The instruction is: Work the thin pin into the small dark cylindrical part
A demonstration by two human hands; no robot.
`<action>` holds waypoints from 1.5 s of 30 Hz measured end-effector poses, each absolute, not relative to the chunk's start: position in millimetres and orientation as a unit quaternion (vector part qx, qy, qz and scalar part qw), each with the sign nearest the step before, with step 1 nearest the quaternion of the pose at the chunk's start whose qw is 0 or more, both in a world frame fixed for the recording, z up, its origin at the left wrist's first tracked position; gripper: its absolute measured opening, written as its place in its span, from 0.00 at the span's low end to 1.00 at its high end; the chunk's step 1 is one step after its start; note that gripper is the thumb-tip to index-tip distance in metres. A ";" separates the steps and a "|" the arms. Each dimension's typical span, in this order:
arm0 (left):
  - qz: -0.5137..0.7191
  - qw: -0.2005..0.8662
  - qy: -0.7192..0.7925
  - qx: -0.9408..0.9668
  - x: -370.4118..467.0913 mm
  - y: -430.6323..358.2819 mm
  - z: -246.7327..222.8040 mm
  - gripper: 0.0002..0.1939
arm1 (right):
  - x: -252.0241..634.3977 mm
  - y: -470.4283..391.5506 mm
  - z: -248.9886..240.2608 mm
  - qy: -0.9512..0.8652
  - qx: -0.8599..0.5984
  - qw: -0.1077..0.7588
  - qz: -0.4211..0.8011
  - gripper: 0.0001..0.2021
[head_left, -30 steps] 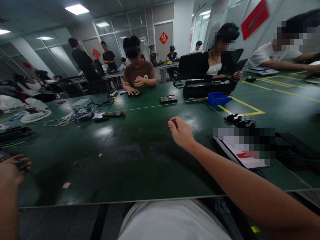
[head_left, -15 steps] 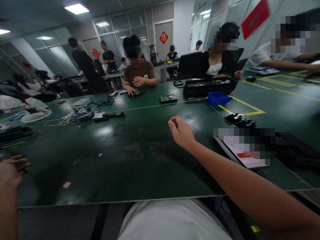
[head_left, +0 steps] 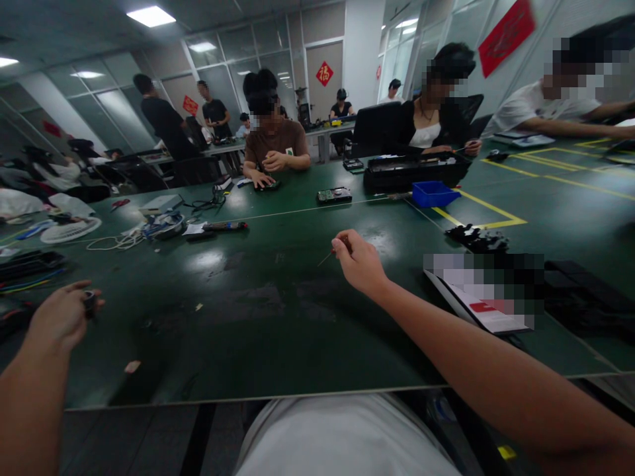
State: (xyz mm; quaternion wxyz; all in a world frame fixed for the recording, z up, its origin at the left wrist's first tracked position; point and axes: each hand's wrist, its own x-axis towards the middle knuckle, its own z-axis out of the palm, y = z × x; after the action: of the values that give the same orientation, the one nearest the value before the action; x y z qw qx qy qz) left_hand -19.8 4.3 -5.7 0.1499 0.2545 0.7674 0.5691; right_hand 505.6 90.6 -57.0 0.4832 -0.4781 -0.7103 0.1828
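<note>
Above the middle of the green table (head_left: 238,344), my right hand (head_left: 361,263) is closed around a thin screwdriver (head_left: 325,258). Its slim shaft points down and to the left, and a bit of red shows at the fingers. Over at the left, my left hand (head_left: 62,314) grips a small dark round object (head_left: 90,303) between thumb and fingers; its kind is not clear. A scrap of paper (head_left: 132,366) and a smaller scrap (head_left: 199,307) lie on the table between my hands.
A hard drive (head_left: 335,195), a blue bin (head_left: 434,194) and a long black casing (head_left: 417,174) sit farther back. Cables (head_left: 161,227) and a pen-like tool (head_left: 223,226) lie back left. A white booklet (head_left: 483,301) is at right. A person (head_left: 276,139) works opposite.
My left hand has come in from the left edge toward the right, carrying the small dark object. My right hand and the screwdriver have barely moved.
</note>
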 end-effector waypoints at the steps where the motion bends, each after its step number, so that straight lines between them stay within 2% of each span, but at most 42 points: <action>1: 0.564 0.176 0.765 0.256 -0.7 9.8 -3.5 0.20 | 505.5 90.3 -56.5 -0.709 -0.480 0.483 0.186 0.12; 3: 0.554 0.230 0.737 0.312 39.2 20.7 -1.5 0.22 | 505.5 89.8 -55.4 -0.705 -0.483 0.483 0.193 0.13; 11: 0.560 0.426 0.562 0.436 203.8 73.0 -25.8 0.18 | 506.9 91.1 -59.5 -0.700 -0.474 0.493 0.207 0.12; 16: 0.522 0.513 0.481 0.482 292.4 94.0 -40.2 0.14 | 506.1 93.1 -63.2 -0.719 -0.468 0.465 0.219 0.10; 21: 0.497 0.452 0.474 0.569 335.8 99.3 -55.7 0.14 | 504.2 89.4 -57.4 -0.719 -0.489 0.456 0.188 0.12; 26: 0.432 0.320 0.515 0.668 331.4 95.0 -77.6 0.25 | 505.1 83.9 -52.1 -0.704 -0.486 0.490 0.167 0.14; 29: 0.411 0.266 0.531 0.692 323.3 92.5 -84.8 0.20 | 506.1 82.2 -52.8 -0.678 -0.455 0.542 0.201 0.12; 31: 0.411 0.254 0.525 0.700 319.3 93.1 -87.1 0.16 | 506.2 81.9 -54.4 -0.653 -0.428 0.579 0.234 0.11; 34: 0.419 0.235 0.506 0.716 316.0 95.7 -89.3 0.16 | 505.4 82.3 -57.3 -0.637 -0.403 0.605 0.258 0.10; 38: 0.426 0.237 0.500 0.716 315.4 96.8 -90.2 0.20 | 503.2 83.0 -60.2 -0.655 -0.403 0.585 0.257 0.09; 45: 0.421 0.239 0.502 0.717 314.1 96.6 -89.0 0.17 | 502.5 84.0 -60.2 -0.662 -0.419 0.574 0.239 0.08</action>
State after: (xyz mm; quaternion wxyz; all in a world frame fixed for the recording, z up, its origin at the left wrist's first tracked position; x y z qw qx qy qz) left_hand 314.1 96.6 -89.0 0.2390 0.7168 0.5016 0.4213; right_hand 502.5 84.0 -60.2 0.5736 -0.4195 -0.6617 0.2391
